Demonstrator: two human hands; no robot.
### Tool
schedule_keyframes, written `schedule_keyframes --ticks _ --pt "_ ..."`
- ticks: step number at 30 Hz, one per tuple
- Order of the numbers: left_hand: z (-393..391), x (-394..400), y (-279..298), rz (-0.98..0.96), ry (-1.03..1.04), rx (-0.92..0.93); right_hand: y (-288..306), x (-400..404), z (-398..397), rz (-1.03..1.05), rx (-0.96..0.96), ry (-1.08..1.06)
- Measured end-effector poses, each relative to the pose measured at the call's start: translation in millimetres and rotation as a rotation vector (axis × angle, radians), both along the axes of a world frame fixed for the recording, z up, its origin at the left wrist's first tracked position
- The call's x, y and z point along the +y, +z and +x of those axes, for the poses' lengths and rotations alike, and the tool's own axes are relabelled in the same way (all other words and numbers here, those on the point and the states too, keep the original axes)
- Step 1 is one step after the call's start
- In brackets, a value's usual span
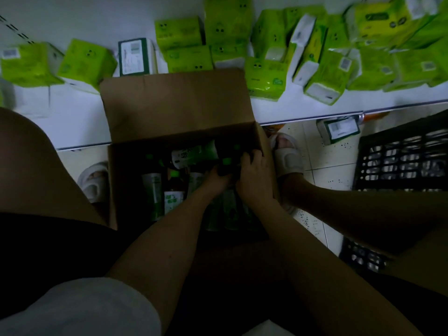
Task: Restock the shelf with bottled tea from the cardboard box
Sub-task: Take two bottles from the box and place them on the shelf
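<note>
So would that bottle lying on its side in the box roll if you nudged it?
Probably. The tea bottle lying on its side looks round, so it may roll, though the upright bottles under it would likely stop it. It seems full, so fairly heavy. Its label looks glossy, perhaps slippery.

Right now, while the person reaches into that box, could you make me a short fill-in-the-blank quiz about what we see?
1. Both hands reach into an open ____ box.
2. The bottles inside have caps coloured ____.
3. The packs on the white shelf are mostly ____.
4. The black crate stands on the person's ____ side.

Missing words: cardboard; green; green; right
</note>
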State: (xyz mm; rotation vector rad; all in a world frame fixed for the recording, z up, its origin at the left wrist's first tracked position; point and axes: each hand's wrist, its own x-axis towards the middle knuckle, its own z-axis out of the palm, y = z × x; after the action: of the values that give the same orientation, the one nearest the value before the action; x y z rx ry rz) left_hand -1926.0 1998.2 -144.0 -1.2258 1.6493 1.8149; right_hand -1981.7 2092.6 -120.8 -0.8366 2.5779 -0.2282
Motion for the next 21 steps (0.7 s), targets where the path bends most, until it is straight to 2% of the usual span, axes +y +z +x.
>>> schedule_keyframes --ticks 4,9,12,15,18,19,21 --pt "4 0 3 0.031 0.127 0.053 5 2 -3 -0.027 -0.091 0.005" --pt "21 4 3 -0.017 -0.066 0.062 10 4 -6 -0.052 -0.272 -0.075" --pt "30 1 4 -0.025 -0.073 0.07 8 -1 -13 0.053 -0.262 -0.026" --pt "40 1 5 -0.013 -0.011 0.106 5 -2 -15 0.039 -0.309 -0.023" --pt "52 6 10 0.046 0.141 0.173 2 5 -13 -0.182 -0.63 -0.122" --pt "55 9 9 0.055 0.192 0.188 -1 9 -9 -0.253 -0.679 -0.156" --pt "60 14 9 0.017 0.237 0.163 -9 20 5 -0.215 -0.655 -0.229"
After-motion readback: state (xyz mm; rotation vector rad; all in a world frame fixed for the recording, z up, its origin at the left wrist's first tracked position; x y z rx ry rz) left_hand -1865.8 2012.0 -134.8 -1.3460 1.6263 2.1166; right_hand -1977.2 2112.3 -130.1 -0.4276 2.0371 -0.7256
